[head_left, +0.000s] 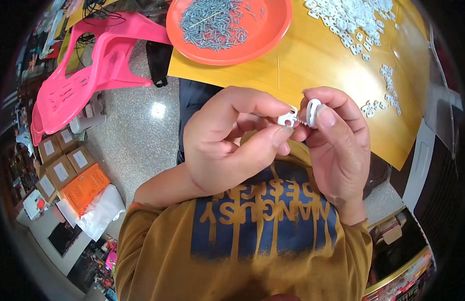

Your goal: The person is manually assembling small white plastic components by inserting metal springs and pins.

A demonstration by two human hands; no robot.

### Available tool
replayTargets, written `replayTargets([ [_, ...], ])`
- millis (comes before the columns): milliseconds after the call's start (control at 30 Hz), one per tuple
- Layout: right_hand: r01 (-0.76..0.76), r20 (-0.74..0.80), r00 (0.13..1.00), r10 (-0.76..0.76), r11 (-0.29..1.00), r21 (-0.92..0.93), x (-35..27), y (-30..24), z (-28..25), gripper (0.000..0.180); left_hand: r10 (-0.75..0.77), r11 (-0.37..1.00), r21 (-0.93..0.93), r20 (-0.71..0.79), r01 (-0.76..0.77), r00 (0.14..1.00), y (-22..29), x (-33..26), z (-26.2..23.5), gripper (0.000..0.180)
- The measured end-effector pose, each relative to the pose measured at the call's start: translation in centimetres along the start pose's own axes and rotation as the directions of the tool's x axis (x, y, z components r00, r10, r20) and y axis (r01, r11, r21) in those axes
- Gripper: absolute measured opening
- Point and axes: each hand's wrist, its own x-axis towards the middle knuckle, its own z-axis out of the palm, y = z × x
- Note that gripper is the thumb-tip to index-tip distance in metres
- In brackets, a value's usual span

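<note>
My left hand [237, 135] pinches a small white plastic piece with holes [287, 118] between thumb and fingertips. Facing it, my right hand [342, 143] grips a white oval plastic piece with a slot [312, 113] between thumb and fingers. A small metal screw [302, 121] spans the short gap between the two pieces. Whether its ends sit inside both pieces is too small to tell. Both hands are close together in front of my chest, near the table's front edge.
On the yellow table [312, 75] stands an orange-red plate [232, 59] heaped with screws [212, 30]. White plastic pieces [355, 20] are piled at the far right, with small clusters [388, 85] nearer. A pink plastic chair [92, 75] and cardboard boxes [62, 165] are on the left.
</note>
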Motion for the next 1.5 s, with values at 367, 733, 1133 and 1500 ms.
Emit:
replayTargets([
  [367, 0.001, 0.02, 1.0, -0.002, 0.999, 0.037, 0.3, 0.1, 0.2, 0.024, 0.082, 0.987, -0.138, -0.033, -0.086, 0.996, -0.8, 0.7, 0.1, 0.02],
  [733, 0.028, -0.027, 0.999, -0.03, 0.996, -0.081, 0.1, 0.4, 0.5, 0.024, 0.14, 0.988, 0.06, -0.004, -0.14, 0.99, -0.9, 0.3, -0.4, 0.022],
  [1133, 0.219, -0.028, 0.973, -0.23, 0.953, -0.21, -0.3, 1.0, 0.5, 0.021, 0.148, 0.931, 0.326, 0.075, -0.165, 0.986, -0.6, 0.1, -0.5, 0.025],
  [1500, 0.359, 0.141, 0.933, -0.331, 0.875, -0.324, -0.1, 1.0, -0.3, 0.02, 0.026, 0.986, 0.165, -0.051, -0.017, 0.998, -0.6, -0.1, 0.6, 0.015],
])
